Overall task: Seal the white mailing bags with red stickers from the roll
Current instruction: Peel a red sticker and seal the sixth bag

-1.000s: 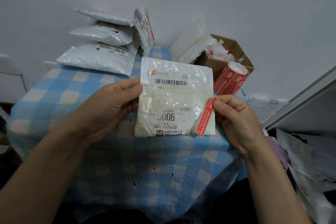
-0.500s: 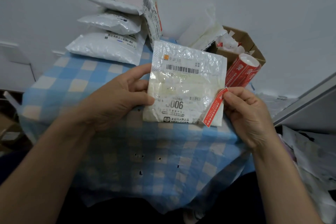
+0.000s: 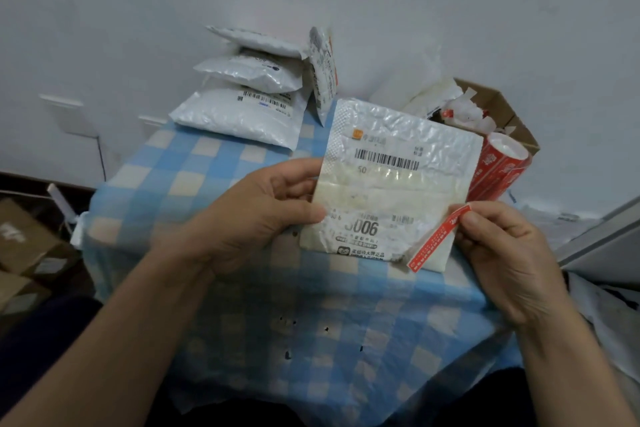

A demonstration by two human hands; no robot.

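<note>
Holding the white mailing bag [image 3: 391,191] up off the counter [image 3: 207,166], label side towards me, so I can see where the seal has to go. My left grip [image 3: 256,218] is clamped on the bag's left edge, thumb pressed on the front, and that steadies it for the sticker. My right grip [image 3: 509,253] pinches the upper end of the red sticker [image 3: 434,241] between thumb and forefinger, right at the bag's right edge. The sticker slants down across the bag's lower right corner; whether its lower end is already stuck down, I can't tell.

I'd say I'm midway through laying it on. Pinching only the tip leaves the rest of the strip free to land. Next, by my reckoning, it wants pressing flat and wrapping round the edge. The risk is a crease, since the bag's film looks wrinkled and slack.

Behind the bag on its right, the red sticker roll [image 3: 498,166] leans against a cardboard box [image 3: 498,104], handy for the next pull. Behind the bag on its left, a pile of other white bags [image 3: 242,107] sits by the wall, one standing on edge, well apart from my work.
</note>
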